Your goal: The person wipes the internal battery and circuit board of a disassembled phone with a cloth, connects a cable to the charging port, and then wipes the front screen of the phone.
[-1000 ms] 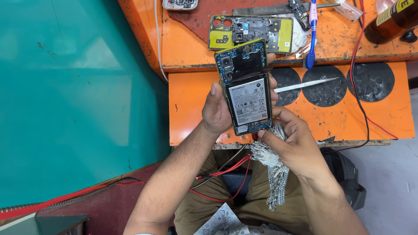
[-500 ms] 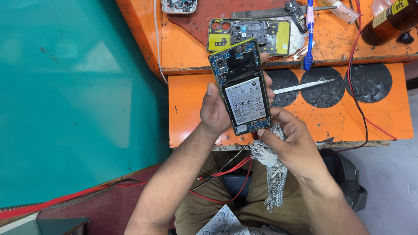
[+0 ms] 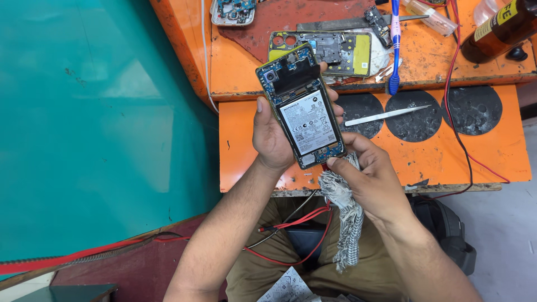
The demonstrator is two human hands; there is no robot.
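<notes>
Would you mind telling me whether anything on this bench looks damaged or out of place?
The phone in the left hand has no back cover, so its battery and circuit board are bare. The right hand holds a frayed rag at its lower end. The orange bench is scuffed and stained, with loose parts at the back.

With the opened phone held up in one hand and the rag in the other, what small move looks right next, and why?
Probably bring the checked rag in the right hand up across the lower edge of the opened phone. The left hand already grips it, and the right thumb rests at its bottom corner.
</notes>
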